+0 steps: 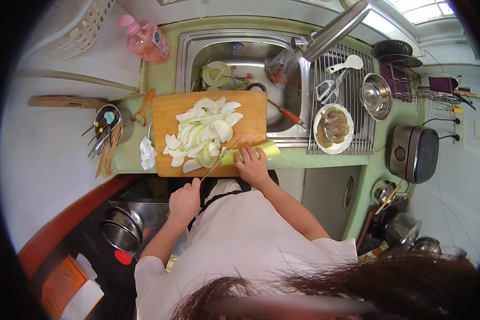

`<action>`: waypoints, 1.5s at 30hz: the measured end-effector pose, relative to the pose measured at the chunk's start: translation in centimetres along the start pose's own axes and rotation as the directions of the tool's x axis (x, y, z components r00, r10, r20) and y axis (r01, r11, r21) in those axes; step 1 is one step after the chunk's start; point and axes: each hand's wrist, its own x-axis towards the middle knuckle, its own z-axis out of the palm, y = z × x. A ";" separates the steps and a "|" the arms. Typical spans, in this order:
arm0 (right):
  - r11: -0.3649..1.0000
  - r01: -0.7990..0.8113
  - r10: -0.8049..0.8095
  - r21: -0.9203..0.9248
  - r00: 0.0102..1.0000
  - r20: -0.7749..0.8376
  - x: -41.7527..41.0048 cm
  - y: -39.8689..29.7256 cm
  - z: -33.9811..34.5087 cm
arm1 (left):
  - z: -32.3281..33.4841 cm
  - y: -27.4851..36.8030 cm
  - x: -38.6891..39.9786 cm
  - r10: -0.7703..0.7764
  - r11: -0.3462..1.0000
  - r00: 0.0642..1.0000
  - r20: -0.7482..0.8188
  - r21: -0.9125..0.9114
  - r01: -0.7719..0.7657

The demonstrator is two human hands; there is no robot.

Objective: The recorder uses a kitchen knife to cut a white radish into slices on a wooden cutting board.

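My left hand [185,201] is closed around the handle of a kitchen knife [221,157]. The thin blade slants up and to the right, close beside the cut end of a pale green peeled gourd [267,149]. With bent fingers, my right hand [252,165] presses the gourd onto the wooden cutting board [166,116], near its front right corner. The gourd's far end sticks out past the board's right edge. Many half-round gourd slices [206,130] are heaped across the middle of the board, left of the knife.
Beneath the board's far edge lies a steel sink [282,120] with peelings [216,75], a plastic bag [281,68] and an orange-handled tool [291,116]. The drying rack [354,136] bears a plate of shrimp [333,128], scissors [331,89] and a steel bowl [376,97]. A utensil holder [111,120] stands left.
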 end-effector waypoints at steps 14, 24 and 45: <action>0.999 0.032 -0.032 -0.013 0.999 0.021 0.0 -0.3 -0.1 | 6.1 0.4 5.1 0.017 0.996 0.998 -0.059 -0.087 -0.022; 1.000 -0.005 0.005 0.024 1.000 0.001 0.1 0.0 0.0 | 0.0 1.1 1.0 -0.009 1.000 1.000 0.022 -0.016 0.009; 0.999 -0.005 0.005 0.033 1.000 0.009 -0.2 0.0 0.1 | 0.4 1.4 0.7 0.015 0.998 1.000 -0.019 -0.053 -0.016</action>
